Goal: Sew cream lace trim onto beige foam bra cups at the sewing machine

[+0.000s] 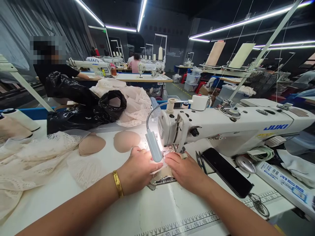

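My left hand (137, 172), with a gold bangle at its wrist, is closed at the left of the needle area. Bent fingers grip the edge of a pale lace fabric piece (167, 150), partly hidden by the hands and lamp. From the other side my right hand (185, 170) pinches the same piece, its fingertips close to the left ones. Over them stands the head of a white sewing machine (169, 126); its needle cannot be made out. A grey gooseneck lamp (154, 146) lights the spot. Beige moulded cups (126, 141) lie beyond my left hand.
Pale lace pieces (36, 150) spread over the left of the table, with a black plastic bag (73, 114) behind. Snips (201, 162), a black phone (225, 172) and a white box (287, 185) lie right. A ruler strip (182, 226) marks the front. People sit at machines beyond.
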Demonstrator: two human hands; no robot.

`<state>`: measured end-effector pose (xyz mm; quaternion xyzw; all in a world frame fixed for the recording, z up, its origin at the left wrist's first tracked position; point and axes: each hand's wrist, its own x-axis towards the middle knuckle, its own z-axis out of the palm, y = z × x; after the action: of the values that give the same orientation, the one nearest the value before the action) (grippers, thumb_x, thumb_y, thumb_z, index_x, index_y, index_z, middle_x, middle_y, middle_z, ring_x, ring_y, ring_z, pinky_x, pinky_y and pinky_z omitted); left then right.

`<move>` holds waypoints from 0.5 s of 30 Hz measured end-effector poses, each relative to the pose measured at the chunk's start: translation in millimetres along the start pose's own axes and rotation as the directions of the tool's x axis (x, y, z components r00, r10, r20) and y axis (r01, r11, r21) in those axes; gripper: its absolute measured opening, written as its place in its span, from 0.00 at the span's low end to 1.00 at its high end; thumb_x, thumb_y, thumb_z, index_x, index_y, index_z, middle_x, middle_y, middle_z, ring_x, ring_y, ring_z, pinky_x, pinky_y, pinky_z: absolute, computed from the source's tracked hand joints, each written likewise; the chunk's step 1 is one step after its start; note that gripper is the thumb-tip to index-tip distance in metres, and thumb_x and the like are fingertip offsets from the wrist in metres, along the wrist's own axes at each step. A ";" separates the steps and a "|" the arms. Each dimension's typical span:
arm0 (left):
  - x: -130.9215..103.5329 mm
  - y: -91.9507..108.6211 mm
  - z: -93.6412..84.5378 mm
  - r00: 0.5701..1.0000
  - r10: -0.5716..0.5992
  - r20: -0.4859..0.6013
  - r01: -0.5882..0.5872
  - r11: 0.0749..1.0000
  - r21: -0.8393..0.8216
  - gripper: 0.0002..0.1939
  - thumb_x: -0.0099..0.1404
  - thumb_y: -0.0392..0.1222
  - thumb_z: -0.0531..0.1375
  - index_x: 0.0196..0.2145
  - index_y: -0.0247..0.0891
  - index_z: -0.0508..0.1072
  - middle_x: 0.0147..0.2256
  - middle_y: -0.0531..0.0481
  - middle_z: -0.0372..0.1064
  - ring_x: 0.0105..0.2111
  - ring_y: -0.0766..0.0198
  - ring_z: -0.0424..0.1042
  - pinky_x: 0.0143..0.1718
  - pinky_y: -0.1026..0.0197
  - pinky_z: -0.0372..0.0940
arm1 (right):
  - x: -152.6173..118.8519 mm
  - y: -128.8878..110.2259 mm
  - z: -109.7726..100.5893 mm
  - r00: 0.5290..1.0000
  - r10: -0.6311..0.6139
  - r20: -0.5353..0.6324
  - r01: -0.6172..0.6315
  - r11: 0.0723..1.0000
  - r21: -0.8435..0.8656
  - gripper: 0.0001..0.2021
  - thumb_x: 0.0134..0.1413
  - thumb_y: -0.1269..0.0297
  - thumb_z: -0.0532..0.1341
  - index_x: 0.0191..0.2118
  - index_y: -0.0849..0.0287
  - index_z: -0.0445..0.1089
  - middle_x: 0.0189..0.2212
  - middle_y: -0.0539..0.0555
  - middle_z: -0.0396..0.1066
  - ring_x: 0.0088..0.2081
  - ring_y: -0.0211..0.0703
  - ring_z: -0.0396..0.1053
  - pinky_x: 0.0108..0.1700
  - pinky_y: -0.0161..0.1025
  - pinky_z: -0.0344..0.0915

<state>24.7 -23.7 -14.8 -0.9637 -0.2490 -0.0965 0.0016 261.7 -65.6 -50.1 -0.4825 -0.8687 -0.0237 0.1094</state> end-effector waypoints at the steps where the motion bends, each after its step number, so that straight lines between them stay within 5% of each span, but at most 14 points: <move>1: -0.8 -0.6 2.1 1.000 -0.018 0.006 0.018 1.000 0.016 0.13 0.59 0.32 0.61 0.42 0.42 0.73 0.34 0.48 0.70 0.34 0.55 0.64 0.40 0.50 0.51 | -0.2 0.9 1.5 1.000 0.012 0.005 -0.012 1.000 -0.011 0.21 0.53 0.83 0.53 0.49 0.58 0.70 0.52 0.56 0.75 0.42 0.51 0.71 0.44 0.50 0.65; 5: -1.3 -3.1 10.4 0.994 0.091 -0.065 -0.088 0.995 0.037 0.24 0.53 0.25 0.58 0.48 0.37 0.71 0.38 0.47 0.73 0.38 0.52 0.68 0.47 0.45 0.52 | -0.1 5.1 4.9 0.998 0.054 -0.016 -0.055 0.997 -0.053 0.19 0.56 0.80 0.55 0.51 0.59 0.70 0.52 0.60 0.75 0.43 0.54 0.71 0.47 0.51 0.66; 10: 4.9 -3.5 9.0 0.975 0.145 -0.169 -0.136 0.989 0.063 0.13 0.53 0.20 0.53 0.29 0.37 0.63 0.28 0.54 0.66 0.32 0.60 0.66 0.42 0.50 0.53 | -2.1 4.8 0.1 0.995 0.038 -0.097 -0.042 0.998 -0.040 0.18 0.60 0.78 0.54 0.52 0.59 0.71 0.51 0.59 0.77 0.41 0.53 0.71 0.47 0.50 0.65; 15: 9.3 -0.7 7.1 0.944 0.187 -0.272 -0.159 0.980 0.120 0.13 0.63 0.22 0.53 0.28 0.38 0.60 0.26 0.57 0.64 0.29 0.63 0.62 0.41 0.52 0.51 | -2.6 -3.5 -5.5 0.998 -0.038 -0.054 0.042 0.996 0.075 0.24 0.55 0.82 0.54 0.54 0.55 0.70 0.51 0.53 0.77 0.48 0.52 0.71 0.47 0.47 0.64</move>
<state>33.7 -18.3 -20.1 -0.9570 -0.1650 -0.2199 0.0921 261.0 -70.4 -45.1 -0.4597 -0.8753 -0.0052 0.1500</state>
